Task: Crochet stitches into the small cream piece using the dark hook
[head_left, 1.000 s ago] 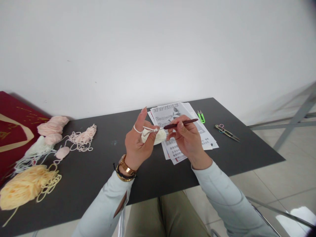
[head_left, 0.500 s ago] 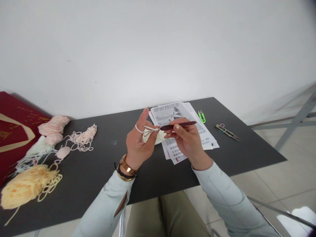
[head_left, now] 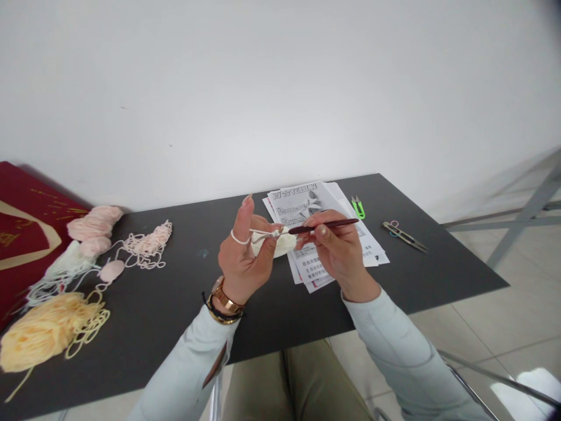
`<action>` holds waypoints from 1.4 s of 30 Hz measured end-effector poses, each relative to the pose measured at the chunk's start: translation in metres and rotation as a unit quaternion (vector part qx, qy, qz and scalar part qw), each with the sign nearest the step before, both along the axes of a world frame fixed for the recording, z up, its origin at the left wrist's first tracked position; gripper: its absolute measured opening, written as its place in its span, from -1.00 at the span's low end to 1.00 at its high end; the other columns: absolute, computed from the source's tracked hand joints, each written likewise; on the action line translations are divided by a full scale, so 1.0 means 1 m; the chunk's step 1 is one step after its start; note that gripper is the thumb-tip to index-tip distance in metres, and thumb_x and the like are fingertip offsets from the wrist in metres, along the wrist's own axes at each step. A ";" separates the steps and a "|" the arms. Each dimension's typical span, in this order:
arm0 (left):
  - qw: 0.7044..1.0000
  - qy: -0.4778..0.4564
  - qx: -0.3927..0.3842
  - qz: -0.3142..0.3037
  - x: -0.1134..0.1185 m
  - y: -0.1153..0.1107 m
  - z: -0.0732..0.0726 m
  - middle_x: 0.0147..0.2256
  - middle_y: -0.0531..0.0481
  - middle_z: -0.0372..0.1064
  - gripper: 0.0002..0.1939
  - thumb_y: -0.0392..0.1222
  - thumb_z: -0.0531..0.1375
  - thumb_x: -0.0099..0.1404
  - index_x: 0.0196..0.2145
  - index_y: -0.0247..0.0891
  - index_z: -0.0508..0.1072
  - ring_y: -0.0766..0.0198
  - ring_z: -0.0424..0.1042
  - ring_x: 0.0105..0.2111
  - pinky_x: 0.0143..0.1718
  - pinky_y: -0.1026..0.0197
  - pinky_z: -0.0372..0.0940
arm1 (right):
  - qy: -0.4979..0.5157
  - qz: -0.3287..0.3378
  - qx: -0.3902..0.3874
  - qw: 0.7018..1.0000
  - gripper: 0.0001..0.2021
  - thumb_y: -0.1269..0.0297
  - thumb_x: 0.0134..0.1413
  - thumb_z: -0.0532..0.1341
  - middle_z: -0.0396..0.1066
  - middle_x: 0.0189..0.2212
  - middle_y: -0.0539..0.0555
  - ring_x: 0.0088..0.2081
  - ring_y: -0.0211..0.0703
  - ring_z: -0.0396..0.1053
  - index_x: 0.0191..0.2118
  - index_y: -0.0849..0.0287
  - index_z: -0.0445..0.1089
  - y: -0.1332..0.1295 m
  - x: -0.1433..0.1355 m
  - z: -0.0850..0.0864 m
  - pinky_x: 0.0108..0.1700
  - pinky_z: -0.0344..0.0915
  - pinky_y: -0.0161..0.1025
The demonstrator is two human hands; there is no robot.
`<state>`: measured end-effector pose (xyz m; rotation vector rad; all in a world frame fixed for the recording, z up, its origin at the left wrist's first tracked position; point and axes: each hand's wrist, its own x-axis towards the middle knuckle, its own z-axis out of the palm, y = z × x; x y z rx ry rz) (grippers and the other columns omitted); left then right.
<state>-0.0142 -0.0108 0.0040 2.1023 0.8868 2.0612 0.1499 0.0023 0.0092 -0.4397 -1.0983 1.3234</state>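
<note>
My left hand [head_left: 245, 255] pinches a strand of white yarn [head_left: 262, 235] between thumb and fingers, and the strand loops round its raised index finger. In my right hand [head_left: 336, 248] is a crochet hook with a dark brown handle [head_left: 337, 224], held like a pen and pointing left. The hook's tip meets the yarn close to my left fingertips; the exact stitch is too small to make out. Behind and below the hands lies a cream-coloured ball of yarn [head_left: 283, 245], partly hidden by my fingers.
Printed sheets [head_left: 315, 266] lie under the hands on the dark table [head_left: 193, 327]. To the right are green thread snips [head_left: 358, 207] and metal scissors [head_left: 405, 235]. At left are yellow yarn [head_left: 44, 333], pink yarn [head_left: 94, 225], a loose pink heap [head_left: 149, 247] and a red bag [head_left: 26, 234].
My left hand has shifted slightly left and its index finger has tilted left. The right hand has drawn the hook slightly to the right, widening the gap between the hands.
</note>
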 end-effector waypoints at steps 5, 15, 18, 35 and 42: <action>1.000 0.000 0.015 0.009 -0.001 0.001 0.000 -0.36 0.03 0.49 -0.18 -0.32 0.29 0.20 0.34 -0.04 0.07 0.23 0.48 -0.37 -0.31 0.12 0.48 | 0.010 -0.005 0.008 1.000 -0.83 0.14 -0.03 0.42 0.53 -0.47 -0.02 -0.53 -0.25 0.48 -0.36 0.09 0.54 0.001 0.001 -0.001 -0.52 0.49 -0.28; 1.000 0.002 0.019 0.009 0.000 0.000 0.002 -0.37 0.05 0.48 -0.20 -0.31 0.28 0.22 0.34 -0.05 0.06 0.26 0.47 -0.38 -0.31 0.15 0.48 | 0.018 -0.011 -0.013 1.000 -0.79 0.10 -0.09 0.44 0.52 -0.48 -0.04 -0.55 -0.25 0.47 -0.39 0.09 0.51 0.001 -0.001 0.003 -0.55 0.48 -0.28; 1.000 -0.006 0.017 0.004 0.000 0.000 0.002 -0.37 0.04 0.49 -0.18 -0.34 0.29 0.20 0.33 -0.05 0.08 0.26 0.47 -0.38 -0.30 0.16 0.47 | 0.020 -0.007 -0.012 1.000 -0.80 0.10 -0.07 0.43 0.52 -0.50 -0.05 -0.55 -0.26 0.47 -0.38 0.08 0.52 0.001 -0.001 0.003 -0.54 0.48 -0.29; 0.999 0.007 0.033 0.027 -0.001 0.000 0.002 -0.37 0.07 0.48 -0.16 -0.38 0.29 0.17 0.33 -0.02 0.09 0.26 0.47 -0.36 -0.30 0.16 0.47 | 0.027 0.007 -0.023 0.999 -0.81 0.10 -0.02 0.40 0.48 -0.51 -0.07 -0.53 -0.29 0.44 -0.37 0.09 0.48 0.003 0.002 0.002 -0.52 0.49 -0.34; 0.999 0.007 0.036 0.037 -0.001 0.000 0.001 -0.37 0.06 0.48 -0.21 -0.33 0.29 0.20 0.31 -0.02 0.11 0.25 0.48 -0.37 -0.30 0.12 0.48 | 0.036 0.018 -0.021 0.999 -0.83 0.12 0.03 0.38 0.45 -0.50 -0.07 -0.46 -0.28 0.45 -0.35 0.08 0.49 0.003 0.002 0.001 -0.49 0.51 -0.35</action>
